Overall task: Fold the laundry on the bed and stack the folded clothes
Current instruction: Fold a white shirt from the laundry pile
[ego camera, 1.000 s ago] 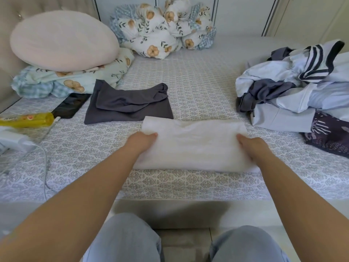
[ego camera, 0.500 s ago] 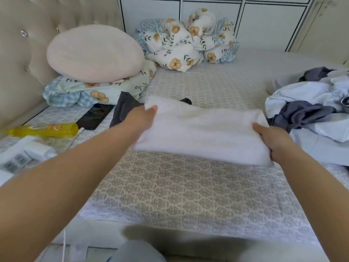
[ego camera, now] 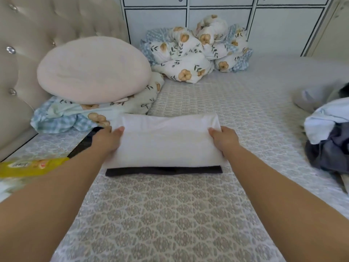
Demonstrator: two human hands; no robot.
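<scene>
White cloth, folded (ego camera: 166,142), pinched at both short ends: left hand (ego camera: 105,139) on the left end, right hand (ego camera: 224,138) on the right, thumbs on top, fingers curled under, out of sight. Long axis left to right, straight across between the hands, both about equally near. Lying over a dark folded garment (ego camera: 164,170), only a near strip of that showing below the white edge; roughly matched in width. Touching or just above, cannot tell. Next, by the look of it: letting go, edges squared to the dark one. Bed (ego camera: 170,214) patterned, bare nearer in. Unfolded pile (ego camera: 328,140) at far right. Round cushion (ego camera: 94,70) and floral bedding (ego camera: 194,50) beyond. Yellow pack (ego camera: 32,166) at left edge.
</scene>
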